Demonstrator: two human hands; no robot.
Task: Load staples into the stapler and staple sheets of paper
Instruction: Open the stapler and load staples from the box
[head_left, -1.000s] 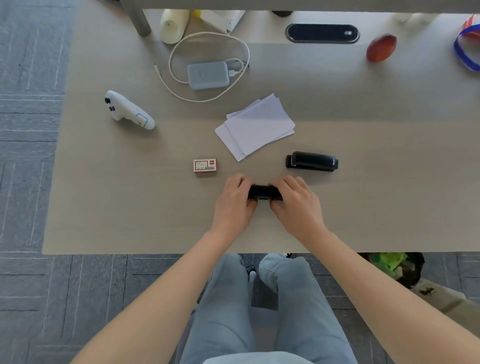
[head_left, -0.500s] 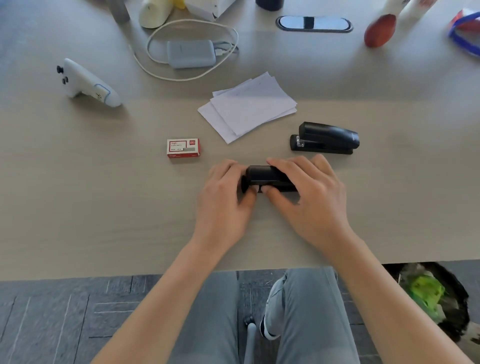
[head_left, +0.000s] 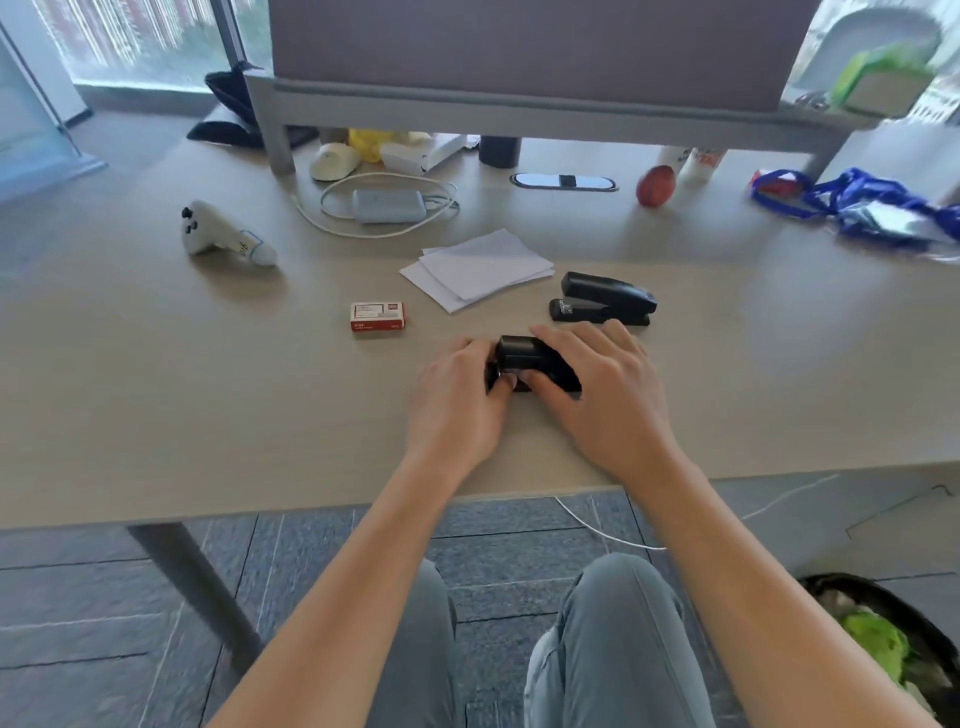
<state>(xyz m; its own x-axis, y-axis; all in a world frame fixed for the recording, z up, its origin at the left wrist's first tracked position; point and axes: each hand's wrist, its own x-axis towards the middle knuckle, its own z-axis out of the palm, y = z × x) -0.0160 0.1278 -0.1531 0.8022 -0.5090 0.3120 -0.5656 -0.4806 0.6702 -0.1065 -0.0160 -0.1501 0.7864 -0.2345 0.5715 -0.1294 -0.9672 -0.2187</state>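
Note:
A small black stapler (head_left: 535, 361) lies on the desk near its front edge, between both hands. My left hand (head_left: 460, 400) grips its left end, thumb against the underside. My right hand (head_left: 602, 387) grips its right part, fingers over the top and thumb on the near side. A second, larger black stapler (head_left: 605, 300) stands just behind my right hand. A red and white staple box (head_left: 377, 316) lies shut to the left. A loose stack of white paper sheets (head_left: 478, 268) lies behind, in the desk's middle.
On the wooden desk (head_left: 156, 395): a white controller (head_left: 223, 236) at the left, a grey power bank with a coiled white cable (head_left: 387, 206), a red apple-like object (head_left: 655, 185), blue straps (head_left: 862, 205) at the right. A raised shelf (head_left: 519, 111) spans the back. A bin (head_left: 893, 639) stands under the desk's right side.
The view has tilted upward, showing the shelf and window. Both hands stay on the small stapler, whose left end now appears lifted slightly higher.

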